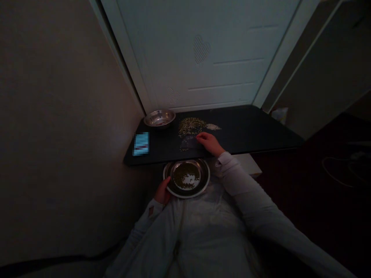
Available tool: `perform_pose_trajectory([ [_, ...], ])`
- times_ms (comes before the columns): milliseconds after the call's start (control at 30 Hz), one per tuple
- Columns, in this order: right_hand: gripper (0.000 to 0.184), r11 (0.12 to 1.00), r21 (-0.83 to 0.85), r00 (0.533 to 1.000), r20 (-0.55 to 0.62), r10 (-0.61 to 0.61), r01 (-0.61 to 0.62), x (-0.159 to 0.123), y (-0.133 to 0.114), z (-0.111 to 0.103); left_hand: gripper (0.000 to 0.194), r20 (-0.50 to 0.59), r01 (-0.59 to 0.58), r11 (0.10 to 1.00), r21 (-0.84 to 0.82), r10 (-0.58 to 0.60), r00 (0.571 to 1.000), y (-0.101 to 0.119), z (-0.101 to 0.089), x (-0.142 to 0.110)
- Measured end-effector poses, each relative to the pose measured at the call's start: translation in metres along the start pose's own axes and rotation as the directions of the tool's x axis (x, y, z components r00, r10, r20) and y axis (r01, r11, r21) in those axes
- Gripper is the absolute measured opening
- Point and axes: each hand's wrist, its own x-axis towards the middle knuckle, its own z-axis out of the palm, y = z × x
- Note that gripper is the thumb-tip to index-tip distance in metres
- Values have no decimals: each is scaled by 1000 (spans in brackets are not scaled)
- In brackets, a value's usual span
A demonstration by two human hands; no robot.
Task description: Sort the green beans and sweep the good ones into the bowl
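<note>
Here, left hand grips steel bowl; right hand near grain pile, fingers bunched together.

One head-worn camera looks forward and down at both hands.

Smooth, glossy metal forms the lower-centre bowl and the basin left of centre. The bench looks matt, the central heap rough and grainy, the right sleeve creased matt cloth.
</note>
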Motion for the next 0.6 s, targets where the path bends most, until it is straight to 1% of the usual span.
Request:
perform_pose_trajectory([
  [133, 13, 1000, -28, 1000, 4, -11, 11, -1, 1, 0, 16, -64, 33, 999, -20, -35, 997, 0, 1, 0],
  [267, 15, 1000, -16, 998, 59, -3, 4, -4, -3, 0, 16, -60, 14, 999, -41, -17, 998, 1, 2, 0],
  [400, 17, 1000, 1, 999, 45, 19, -19, -5, -6, 0, 16, -58, 32, 998, -46, -34, 998, 2, 4, -2],
  [500, 16, 1000, -25, 998, 59, 9, -8, -4, -5, 1, 16, -60, 34, 998, -43, -36, 998, 2, 5, -2],
  [600, 17, 1000, -22, 994, 110, -14, 16, -4, -4, 0, 16, -80, 34, 999, -41, -37, 996, 2, 5, -1],
])
